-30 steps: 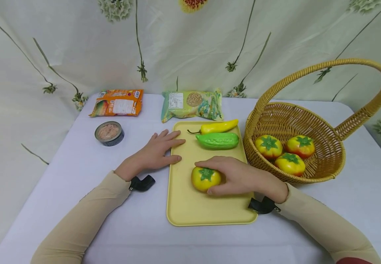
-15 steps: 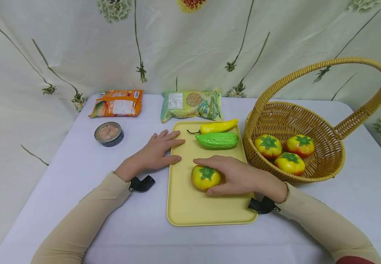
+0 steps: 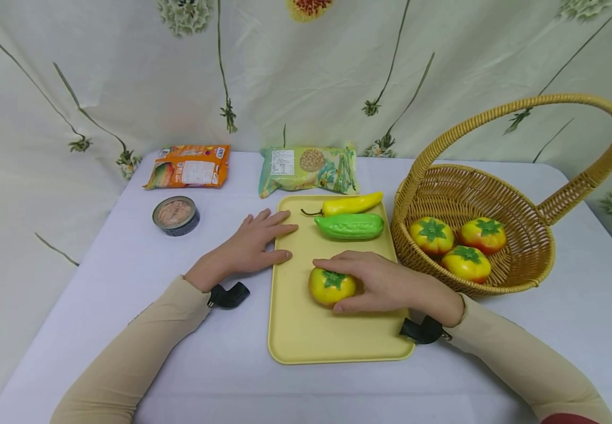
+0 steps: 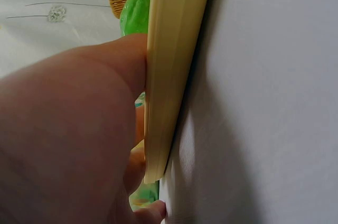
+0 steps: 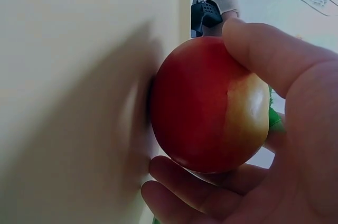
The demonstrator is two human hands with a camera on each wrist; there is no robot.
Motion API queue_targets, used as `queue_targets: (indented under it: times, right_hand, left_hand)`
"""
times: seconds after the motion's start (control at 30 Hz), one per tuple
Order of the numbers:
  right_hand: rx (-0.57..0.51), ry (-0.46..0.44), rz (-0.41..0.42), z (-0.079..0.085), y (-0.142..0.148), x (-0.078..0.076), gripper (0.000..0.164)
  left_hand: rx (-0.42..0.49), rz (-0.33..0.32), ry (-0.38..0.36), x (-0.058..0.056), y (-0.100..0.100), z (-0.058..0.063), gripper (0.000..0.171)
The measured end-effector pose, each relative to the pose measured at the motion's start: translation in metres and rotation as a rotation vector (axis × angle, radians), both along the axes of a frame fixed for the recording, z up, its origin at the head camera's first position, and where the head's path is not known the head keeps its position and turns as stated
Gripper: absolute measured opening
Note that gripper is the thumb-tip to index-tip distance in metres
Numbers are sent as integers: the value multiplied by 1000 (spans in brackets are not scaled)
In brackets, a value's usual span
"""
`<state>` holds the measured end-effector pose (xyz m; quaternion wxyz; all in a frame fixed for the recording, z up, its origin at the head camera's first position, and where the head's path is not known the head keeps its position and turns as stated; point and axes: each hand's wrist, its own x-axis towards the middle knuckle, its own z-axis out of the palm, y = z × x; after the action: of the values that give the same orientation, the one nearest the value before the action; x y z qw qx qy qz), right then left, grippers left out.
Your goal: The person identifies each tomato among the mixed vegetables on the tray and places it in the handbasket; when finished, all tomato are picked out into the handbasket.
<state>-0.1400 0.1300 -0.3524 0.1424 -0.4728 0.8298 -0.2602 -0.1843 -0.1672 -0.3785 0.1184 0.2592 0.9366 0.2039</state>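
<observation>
My right hand [image 3: 385, 284] grips a yellow-and-red persimmon [image 3: 331, 287] with a green leafy top, resting on the yellow tray [image 3: 306, 341]. In the right wrist view, the thumb lies on one side of the persimmon [image 5: 203, 108] and the fingers curl round the other. With fingers spread, my left hand [image 3: 250, 244] rests over the tray's left edge. The left wrist view shows that hand against the tray's side wall [image 4: 171, 71]. Farther back on the tray lie a yellow chili pepper [image 3: 352, 204] and a bumpy green vegetable [image 3: 350, 226] like a bitter melon.
A wicker basket [image 3: 518, 282] with a tall handle stands right of the tray, holding three more persimmons [image 3: 466, 264]. Behind the tray lies a green snack packet [image 3: 308, 169]. An orange packet [image 3: 189, 166] and a round tin [image 3: 175, 215] are at the back left.
</observation>
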Motion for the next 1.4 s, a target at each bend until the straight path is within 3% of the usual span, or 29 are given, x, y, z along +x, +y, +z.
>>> queue_targets:
  times: [0.63,1.4]
  right_hand:
    - [25,-9,-34,1,0,2,76]
    - [17,-4,-18,2,1,1,76]
  left_hand:
    - [-3,2,-6,0,1,4,63]
    - [-5,3,8,-1,0,-3,62]
